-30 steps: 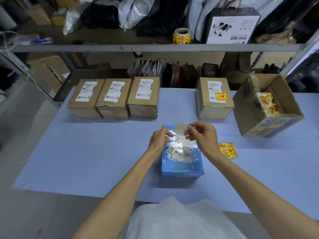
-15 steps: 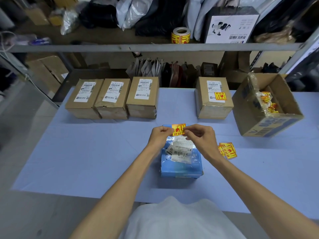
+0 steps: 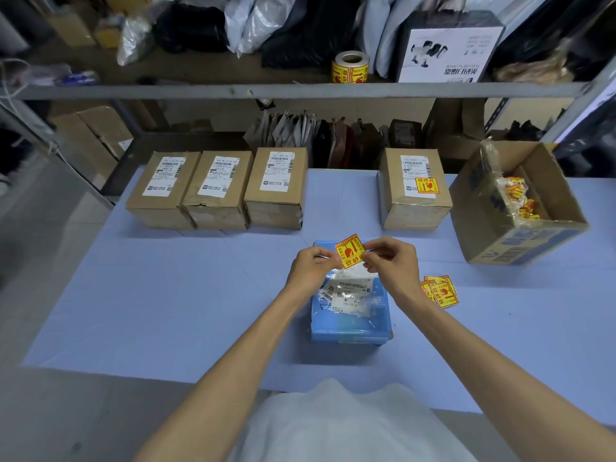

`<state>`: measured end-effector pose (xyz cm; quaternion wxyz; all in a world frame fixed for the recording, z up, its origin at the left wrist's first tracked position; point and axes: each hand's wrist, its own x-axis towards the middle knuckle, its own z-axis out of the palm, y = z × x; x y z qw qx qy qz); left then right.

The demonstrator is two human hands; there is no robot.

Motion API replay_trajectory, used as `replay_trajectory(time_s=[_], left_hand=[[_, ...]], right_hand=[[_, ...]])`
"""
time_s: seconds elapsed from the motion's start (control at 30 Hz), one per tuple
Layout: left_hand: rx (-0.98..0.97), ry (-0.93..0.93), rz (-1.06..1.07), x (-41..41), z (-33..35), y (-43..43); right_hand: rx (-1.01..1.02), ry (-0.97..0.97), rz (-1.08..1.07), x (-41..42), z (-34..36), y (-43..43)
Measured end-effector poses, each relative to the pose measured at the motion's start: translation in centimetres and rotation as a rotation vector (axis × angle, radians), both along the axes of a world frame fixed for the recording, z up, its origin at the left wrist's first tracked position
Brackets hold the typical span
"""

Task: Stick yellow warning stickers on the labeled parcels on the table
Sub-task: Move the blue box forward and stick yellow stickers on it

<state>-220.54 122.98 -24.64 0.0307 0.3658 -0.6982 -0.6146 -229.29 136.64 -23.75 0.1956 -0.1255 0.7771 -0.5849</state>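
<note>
Left hand (image 3: 310, 269), right hand (image 3: 390, 264): each grip pinched on opposite edge of yellow sticker (image 3: 349, 251), above blue parcel (image 3: 350, 325) on counter (image 3: 166, 295). Recommended: hold sticker taut, lay beside shipping label (image 3: 350, 296), barcode uncovered, smooth from one edge.

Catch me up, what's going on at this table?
A person is putting warning stickers on parcels. The left hand and right hand pinch one yellow sticker above the blue parcel, not yet stuck down. The brown box on the right already carries a sticker; the three brown boxes on the left show only shipping labels. Spare stickers lie on the table beside the right wrist, with more in the open carton.
</note>
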Motion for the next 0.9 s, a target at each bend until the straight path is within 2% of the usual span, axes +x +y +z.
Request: replay_trajectory(time_s=[0.1, 0.2, 0.27, 0.33, 0.4, 0.53, 0.7, 0.8, 0.9], left_hand=[[-0.262, -0.063, 0.005, 0.1, -0.1, 0.2], [-0.501, 0.000, -0.006, 0.0, 0.9, 0.0], [-0.643, 0.059, -0.159, -0.2, 1.6, -0.5], [-0.692, 0.079, -0.342, -0.5, 2.2, -0.8], [-0.679, 0.040, -0.453, -0.8, 2.5, -0.7], [-0.658, -0.027, -0.476, -1.1, 2.6, -0.6], [-0.774, -0.073, -0.565, -1.3, 2.6, -0.3], [-0.585, -0.030, -0.403, -1.2, 2.1, 0.0], [-0.244, 0.022, -0.118, -1.3, 1.8, 0.2]], right_hand=[[0.053, 0.106, 0.045, 0.2, -0.2, -0.1], [0.088, 0.146, 0.068, 0.1, -0.1, -0.1], [0.122, 0.165, 0.133, -0.2, 0.2, 0.1], [0.176, 0.193, 0.216, -0.3, 0.5, 0.3], [0.211, 0.215, 0.264, -0.3, 0.8, 0.4], [0.242, 0.215, 0.297, -0.5, 1.0, 0.6], [0.229, 0.167, 0.191, -0.4, 0.6, 0.6], [0.316, 0.158, 0.027, -1.0, 0.1, 0.7], [0.257, -0.033, 0.025, -1.5, -0.3, 1.0]])
